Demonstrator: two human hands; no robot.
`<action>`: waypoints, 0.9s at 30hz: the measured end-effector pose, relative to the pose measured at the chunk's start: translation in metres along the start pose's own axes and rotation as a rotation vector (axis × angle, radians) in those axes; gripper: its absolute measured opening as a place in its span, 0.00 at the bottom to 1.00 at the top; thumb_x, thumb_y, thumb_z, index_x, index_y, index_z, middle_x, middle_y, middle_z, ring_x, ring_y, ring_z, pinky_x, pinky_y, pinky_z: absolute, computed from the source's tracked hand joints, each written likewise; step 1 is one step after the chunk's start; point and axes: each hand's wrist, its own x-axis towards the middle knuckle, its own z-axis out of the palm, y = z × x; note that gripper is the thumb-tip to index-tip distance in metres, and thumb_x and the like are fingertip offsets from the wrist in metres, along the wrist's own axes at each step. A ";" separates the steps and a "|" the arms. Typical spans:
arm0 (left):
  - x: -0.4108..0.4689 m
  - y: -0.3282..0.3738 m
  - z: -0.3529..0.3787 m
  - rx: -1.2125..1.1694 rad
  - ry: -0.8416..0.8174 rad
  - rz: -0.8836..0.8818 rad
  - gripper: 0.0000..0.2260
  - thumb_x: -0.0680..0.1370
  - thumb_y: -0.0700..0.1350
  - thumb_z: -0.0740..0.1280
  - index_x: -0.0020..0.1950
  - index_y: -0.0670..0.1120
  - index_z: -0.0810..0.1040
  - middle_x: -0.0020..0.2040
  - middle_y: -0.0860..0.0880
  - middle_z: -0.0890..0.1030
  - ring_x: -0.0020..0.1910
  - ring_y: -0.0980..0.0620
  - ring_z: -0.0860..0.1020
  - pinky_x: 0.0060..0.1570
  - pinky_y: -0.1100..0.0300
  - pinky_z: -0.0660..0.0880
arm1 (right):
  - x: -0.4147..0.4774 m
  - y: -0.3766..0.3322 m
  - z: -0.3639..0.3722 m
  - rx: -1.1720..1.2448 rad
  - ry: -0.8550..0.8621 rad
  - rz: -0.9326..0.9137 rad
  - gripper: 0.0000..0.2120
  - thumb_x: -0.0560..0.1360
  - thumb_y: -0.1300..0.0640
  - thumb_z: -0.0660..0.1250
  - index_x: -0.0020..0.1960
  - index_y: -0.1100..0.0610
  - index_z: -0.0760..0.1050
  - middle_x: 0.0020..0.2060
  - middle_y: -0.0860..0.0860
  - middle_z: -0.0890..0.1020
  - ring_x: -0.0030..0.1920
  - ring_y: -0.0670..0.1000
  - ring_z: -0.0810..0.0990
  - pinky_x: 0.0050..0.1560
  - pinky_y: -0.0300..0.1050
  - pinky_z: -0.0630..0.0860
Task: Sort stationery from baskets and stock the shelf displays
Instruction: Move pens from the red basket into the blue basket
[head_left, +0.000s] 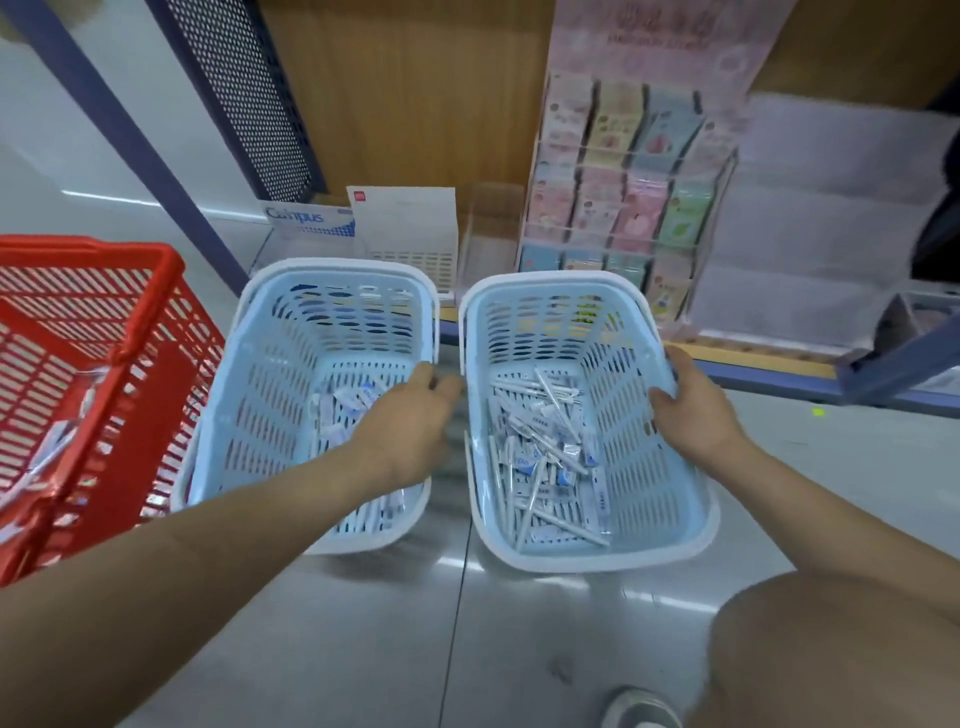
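Left basket (249, 389): small packets (337, 410). Right basket (639, 467): pens (540, 457). Right hand (696, 405) grips its rim; left hand (410, 421) grip unclear.

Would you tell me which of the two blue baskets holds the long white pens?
The right-hand blue basket, its rim gripped by the right hand; the left blue basket holds only short wrapped packets.

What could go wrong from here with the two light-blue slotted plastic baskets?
1. The right hand grips the rim of the right light-blue slotted plastic basket, but the left hand has no clear hold, so a lift may tilt it and slide the thin white pens to one side.
2. Pens might poke through the slots.
3. The left light-blue basket sits close and could get nudged.
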 end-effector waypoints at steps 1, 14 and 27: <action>-0.003 0.003 0.002 -0.021 0.003 0.022 0.29 0.73 0.38 0.67 0.72 0.47 0.63 0.59 0.45 0.67 0.44 0.46 0.72 0.41 0.56 0.70 | -0.002 0.002 0.002 0.009 0.019 -0.005 0.17 0.79 0.59 0.59 0.66 0.49 0.65 0.49 0.56 0.82 0.44 0.62 0.81 0.47 0.56 0.78; -0.019 0.025 0.001 0.022 0.021 0.078 0.24 0.81 0.58 0.58 0.75 0.53 0.61 0.59 0.46 0.67 0.44 0.49 0.73 0.47 0.55 0.74 | -0.003 -0.004 -0.030 -0.114 -0.147 0.011 0.15 0.75 0.59 0.61 0.62 0.56 0.68 0.49 0.56 0.80 0.47 0.61 0.80 0.45 0.56 0.80; -0.022 0.002 -0.005 0.474 -0.073 0.381 0.33 0.77 0.69 0.54 0.78 0.55 0.56 0.70 0.46 0.63 0.70 0.46 0.60 0.68 0.50 0.65 | -0.020 -0.002 0.011 -0.589 -0.068 -0.121 0.38 0.79 0.54 0.60 0.78 0.58 0.38 0.64 0.59 0.69 0.60 0.61 0.73 0.46 0.52 0.71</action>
